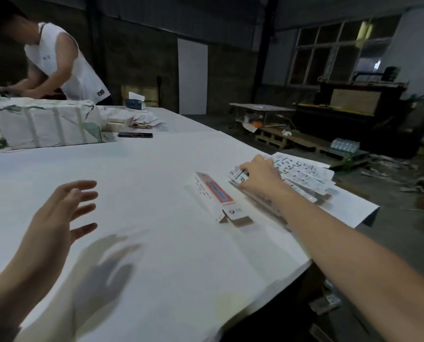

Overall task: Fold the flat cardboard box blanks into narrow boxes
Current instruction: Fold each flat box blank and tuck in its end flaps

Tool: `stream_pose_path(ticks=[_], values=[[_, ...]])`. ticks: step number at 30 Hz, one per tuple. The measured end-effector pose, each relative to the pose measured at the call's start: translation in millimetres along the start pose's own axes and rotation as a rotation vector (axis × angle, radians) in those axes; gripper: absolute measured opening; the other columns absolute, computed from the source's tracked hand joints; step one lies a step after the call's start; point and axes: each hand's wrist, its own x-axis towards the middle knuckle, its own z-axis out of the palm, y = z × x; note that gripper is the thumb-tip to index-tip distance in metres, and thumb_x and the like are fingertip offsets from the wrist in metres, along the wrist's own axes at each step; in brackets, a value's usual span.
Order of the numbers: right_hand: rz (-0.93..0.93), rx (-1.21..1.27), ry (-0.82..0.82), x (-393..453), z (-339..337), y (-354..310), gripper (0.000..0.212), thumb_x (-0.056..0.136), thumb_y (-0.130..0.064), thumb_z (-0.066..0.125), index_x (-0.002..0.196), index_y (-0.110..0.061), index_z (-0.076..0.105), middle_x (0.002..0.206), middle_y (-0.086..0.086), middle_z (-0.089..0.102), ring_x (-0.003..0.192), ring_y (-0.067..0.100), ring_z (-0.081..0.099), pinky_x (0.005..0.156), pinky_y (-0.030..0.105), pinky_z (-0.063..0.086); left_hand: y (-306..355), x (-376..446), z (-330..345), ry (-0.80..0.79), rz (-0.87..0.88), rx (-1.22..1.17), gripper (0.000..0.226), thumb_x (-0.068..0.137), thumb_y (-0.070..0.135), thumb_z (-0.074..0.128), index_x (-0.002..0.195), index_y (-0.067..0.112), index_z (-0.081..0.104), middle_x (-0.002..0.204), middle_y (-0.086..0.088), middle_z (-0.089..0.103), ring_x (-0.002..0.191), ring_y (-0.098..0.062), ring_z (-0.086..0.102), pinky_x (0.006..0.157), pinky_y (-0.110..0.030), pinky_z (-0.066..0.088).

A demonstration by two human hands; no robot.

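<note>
Pinching top blank [238, 174] off stack [302, 175], R hand [259, 176]; L hand [58, 213] fingers spread, folded box [214, 197] btwn.

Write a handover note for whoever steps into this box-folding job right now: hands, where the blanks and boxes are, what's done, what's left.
Left hand: open, fingers spread, raised over the white table, holding nothing.
Right hand: reaching to the fanned stack of flat printed cardboard blanks at the table's right edge, fingers pinching the top blank's near end.
Done: one narrow white box with a red and blue stripe lies folded on the table left of the stack, its near end flap open.
Left: lift the pinched blank clear, fold it, then work through the rest of the stack. The count cannot be read from this view.
</note>
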Motion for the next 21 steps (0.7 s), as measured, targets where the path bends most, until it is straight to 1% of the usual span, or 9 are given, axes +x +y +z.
stream_pose_path(ticks=[3,5,6,8,11,13,16,19,21], values=[[-0.055,0.19,0.082,-4.2,-0.8,-22.9,0.041,0.087,-0.041,0.066,0.127,-0.033,0.061,0.129,-0.001,0.046,0.121,0.023,0.042,0.08,0.029,0.042,-0.6,-0.8,-2.7,0.017,-0.011,0.057,0.034,0.104,0.035,0.044,0.09,0.044,0.074,0.1,0.012,0.073,0.107,-0.015,0.063,0.084,-0.046,0.051],[-0.114,0.446,0.099,-13.7,-2.8,-50.6,0.024,0.09,-0.037,0.065,0.113,-0.031,0.068,0.115,-0.005,0.056,0.108,0.017,0.054,0.068,0.024,0.042,2.1,-3.3,-2.4,0.022,-0.015,0.12,0.033,0.104,0.027,0.048,0.088,0.04,0.074,0.099,0.009,0.073,0.105,-0.016,0.064,0.085,-0.045,0.052],[-0.147,0.562,0.082,-20.8,-2.9,-67.6,0.015,0.09,-0.035,0.065,0.103,-0.032,0.071,0.106,-0.009,0.061,0.101,0.013,0.058,0.07,0.024,0.043,4.3,-5.2,-1.9,0.024,-0.014,0.156,0.024,0.098,0.027,0.054,0.089,0.038,0.073,0.098,0.008,0.073,0.104,-0.016,0.064,0.084,-0.043,0.052],[-0.216,0.775,-0.013,-40.9,-2.2,-104.7,0.006,0.089,-0.033,0.066,0.087,-0.034,0.072,0.091,-0.019,0.067,0.09,0.003,0.061,0.073,0.023,0.042,6.9,-7.5,-2.8,0.044,0.015,0.295,0.014,0.091,0.025,0.059,0.09,0.035,0.069,0.099,0.008,0.072,0.101,-0.016,0.064,0.083,-0.033,0.05],[-0.323,1.004,-0.219,-71.9,2.2,-164.1,0.01,0.089,-0.033,0.066,0.086,-0.028,0.075,0.079,-0.02,0.069,0.072,0.0,0.062,0.066,0.022,0.041,7.2,-4.6,-12.6,0.092,0.084,0.672,0.022,0.094,0.011,0.056,0.1,0.031,0.062,0.108,0.004,0.068,0.1,-0.02,0.061,0.079,-0.022,0.044],[-0.378,1.113,-0.328,-89.9,6.8,-200.0,0.014,0.091,-0.03,0.065,0.087,-0.022,0.075,0.073,-0.015,0.067,0.065,0.001,0.059,0.062,0.021,0.038,4.9,-0.9,-22.2,0.091,0.057,0.952,0.027,0.094,0.017,0.054,0.119,0.028,0.058,0.121,-0.005,0.062,0.108,-0.027,0.055,0.087,-0.035,0.044],[-0.383,1.252,-0.442,-109.9,12.9,-243.3,0.017,0.093,-0.025,0.063,0.082,-0.022,0.075,0.069,-0.01,0.065,0.064,0.007,0.058,0.057,0.022,0.038,4.7,1.2,-38.6,0.077,-0.166,1.343,0.043,0.096,0.035,0.051,0.138,0.033,0.041,0.138,-0.008,0.049,0.125,-0.033,0.043,0.1,-0.049,0.039],[-0.316,1.457,-0.548,-122.2,25.3,-263.8,0.02,0.095,-0.02,0.06,0.083,-0.018,0.075,0.07,-0.003,0.062,0.065,0.013,0.055,0.055,0.024,0.037,8.7,1.5,-55.2,0.078,-0.331,1.514,0.05,0.094,0.041,0.049,0.141,0.034,0.032,0.148,-0.01,0.036,0.142,-0.045,0.022,0.112,-0.067,0.02],[-0.273,1.55,-0.586,-125.2,34.8,-266.5,0.021,0.096,-0.018,0.058,0.084,-0.017,0.075,0.069,-0.001,0.06,0.063,0.014,0.054,0.055,0.025,0.036,13.8,1.5,-66.8,0.107,-0.403,1.568,0.051,0.093,0.037,0.049,0.141,0.033,0.032,0.15,-0.014,0.032,0.145,-0.054,0.011,0.11,-0.078,0.01]])
